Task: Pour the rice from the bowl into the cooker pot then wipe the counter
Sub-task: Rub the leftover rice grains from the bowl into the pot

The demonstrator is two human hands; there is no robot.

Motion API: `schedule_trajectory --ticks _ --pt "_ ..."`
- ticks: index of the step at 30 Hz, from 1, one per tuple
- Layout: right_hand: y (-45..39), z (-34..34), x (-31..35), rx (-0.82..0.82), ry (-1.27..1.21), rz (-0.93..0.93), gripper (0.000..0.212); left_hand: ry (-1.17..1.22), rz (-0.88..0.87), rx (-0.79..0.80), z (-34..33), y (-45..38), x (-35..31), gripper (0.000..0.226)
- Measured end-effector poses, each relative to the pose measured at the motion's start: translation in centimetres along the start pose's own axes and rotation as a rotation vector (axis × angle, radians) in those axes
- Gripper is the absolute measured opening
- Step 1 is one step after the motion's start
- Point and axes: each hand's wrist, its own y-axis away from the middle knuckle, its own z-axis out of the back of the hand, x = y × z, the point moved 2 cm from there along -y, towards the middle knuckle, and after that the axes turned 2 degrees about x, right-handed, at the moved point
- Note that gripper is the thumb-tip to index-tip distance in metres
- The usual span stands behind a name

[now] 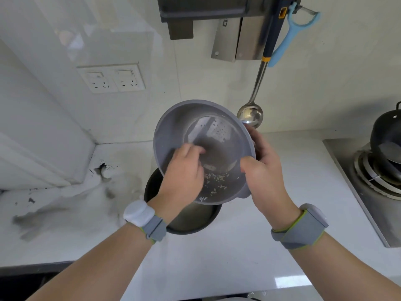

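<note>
Head view: the last grains of rice [214, 183] cling near the low lip of the bowl [219, 135], which I hold tipped steeply over the cooker pot [191, 220], and I judge a careless sweep could flick them past the pot's rim onto the counter [249, 246]. My right hand [263, 177] is clamped on the bowl's right edge, thumb inside. My left hand [184, 172] reaches into the bowl, fingers bunched together and curled, brushing toward the grains.

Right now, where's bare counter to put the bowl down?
Bare counter between the cooker pot and the stove, running toward the near edge. Crowded: the bowl, left hand and right hand over the pot; the counter left of it looks stained.
</note>
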Motion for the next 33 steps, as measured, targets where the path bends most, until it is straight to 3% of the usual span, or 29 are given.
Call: schedule_trajectory --ticks 4,6,9,12,22,25,28,31,33 --pt "-0.3 0.5 0.2 -0.03 0.033 0.008 0.08 0.035 -0.101 0.223 -1.1 2.1 -0.1 0.033" --pt "-0.3 0.8 -0.1 -0.031 0.055 0.0 0.079 0.037 -0.089 0.146 0.1 1.7 0.2 0.032" --pt "-0.2 0.8 -0.4 -0.021 0.052 -0.015 0.081 -0.145 -0.03 -0.075 2.1 0.0 1.1 0.031" --pt "0.1 0.1 -0.3 -0.002 0.003 -0.003 0.08 -0.301 0.002 -0.038 1.8 -0.6 1.1 0.033" --pt "-0.5 -0.4 -0.6 -0.059 -0.036 0.056 0.08 0.101 0.019 0.166 -2.2 2.4 -1.0 0.045" --pt "-0.2 -1.1 -0.6 -0.021 0.02 0.098 0.079 0.109 -0.094 0.237 -2.0 2.6 -1.8 0.046" --pt "-0.1 -1.3 -0.7 0.015 0.057 0.14 0.076 0.086 -0.071 0.123 -0.3 2.1 -1.6 0.044" --pt "0.2 -1.6 -1.0 0.065 0.081 0.14 0.076 0.031 -0.24 0.043 0.5 1.8 -2.9 0.049" --pt "0.3 -1.8 -0.9 0.081 0.087 0.135 0.077 0.031 -0.333 0.104 0.1 1.6 -4.0 0.049"
